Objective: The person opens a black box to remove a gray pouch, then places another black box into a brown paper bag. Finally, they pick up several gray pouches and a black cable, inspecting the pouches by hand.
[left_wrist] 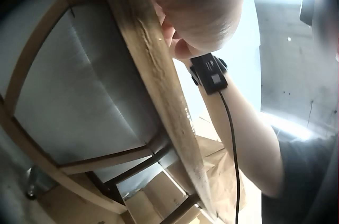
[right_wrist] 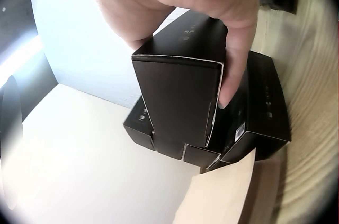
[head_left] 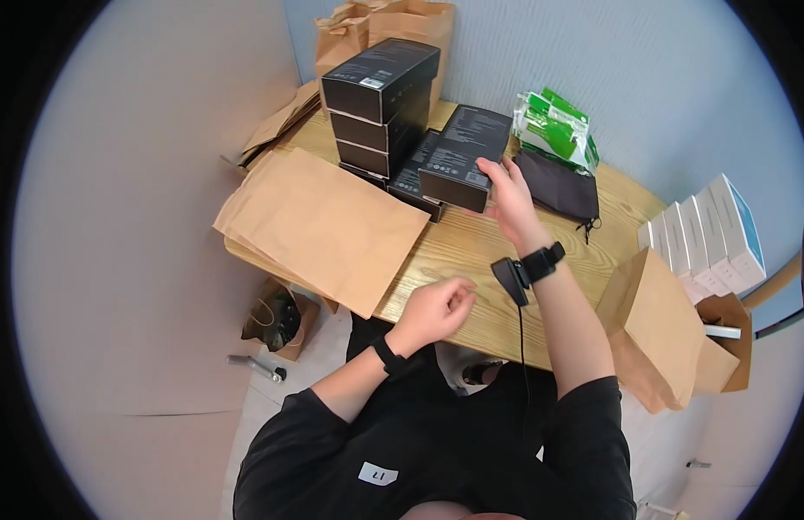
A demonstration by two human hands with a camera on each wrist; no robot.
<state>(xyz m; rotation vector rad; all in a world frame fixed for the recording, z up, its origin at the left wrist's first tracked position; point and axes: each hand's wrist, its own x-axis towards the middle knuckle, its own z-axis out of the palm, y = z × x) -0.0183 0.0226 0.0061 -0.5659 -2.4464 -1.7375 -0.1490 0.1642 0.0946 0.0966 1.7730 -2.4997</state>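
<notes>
The right hand [head_left: 513,201] grips a black box [head_left: 468,147] by its near right part, thumb on top, above another black box [head_left: 411,184] lying on the table. In the right wrist view the hand [right_wrist: 185,1] straddles the held box [right_wrist: 177,97], fingers on its sides. Left of it stands a stack of black boxes [head_left: 380,87]. The left hand [head_left: 435,310] is loosely curled above the table's front edge, holding nothing; the left wrist view has it [left_wrist: 198,7] beside the table edge [left_wrist: 159,83].
Flat brown paper bags [head_left: 324,221] lie at the table's left. Green packets [head_left: 554,130] and a dark pouch [head_left: 558,186] are at the back right. White boxes [head_left: 709,234] and an open paper bag [head_left: 653,329] stand at the right. A cable [head_left: 521,364] hangs from the right wrist.
</notes>
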